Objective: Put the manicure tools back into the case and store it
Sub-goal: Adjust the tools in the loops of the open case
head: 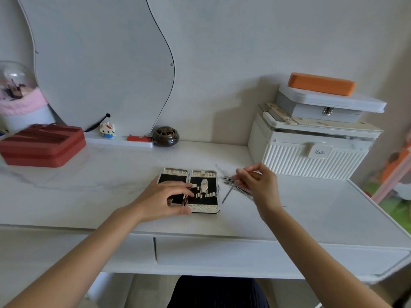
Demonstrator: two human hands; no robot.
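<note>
I see the manicure case (190,190) lying open on the white tabletop (111,181), one clipper (203,186) seated in its right half. My left hand (165,200) rests on the left half, fingers (181,185) relaxed and spread. My right hand (259,184) pinches a thin metal tool (229,193) above the loose tools (231,181) just right of the case.
</note>
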